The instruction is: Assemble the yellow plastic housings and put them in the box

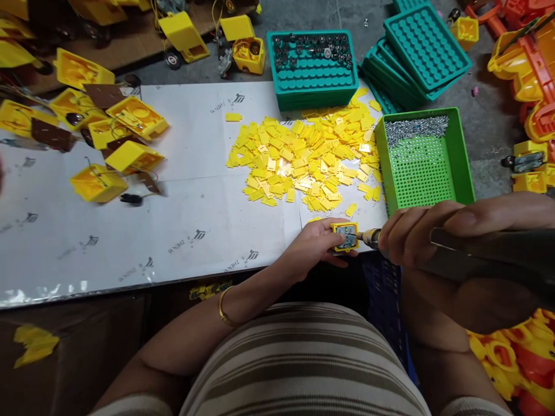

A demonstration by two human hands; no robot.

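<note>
Just over the table's front edge, my left hand (318,242) is closed around a small yellow plastic housing (356,247) with a grey-green insert, perhaps a circuit board. My left thumb lies on the insert. A dark powered screwdriver (489,254) is gripped in my right hand (416,231), its metal chuck (370,237) aimed left. The bit meets the housing's inside; the exact spot is too small to make out. Behind my hands, a heap of flat yellow plastic covers (303,159) spreads over the white table surface (186,173).
A green basket (466,150) with small screws (416,130) stands behind my right hand. Farther back are a teal tray (314,98) of dark round parts and stacked teal trays (427,49). Yellow housings with wires (136,115) lie at left. Orange-red toy parts (533,69) sit at right.
</note>
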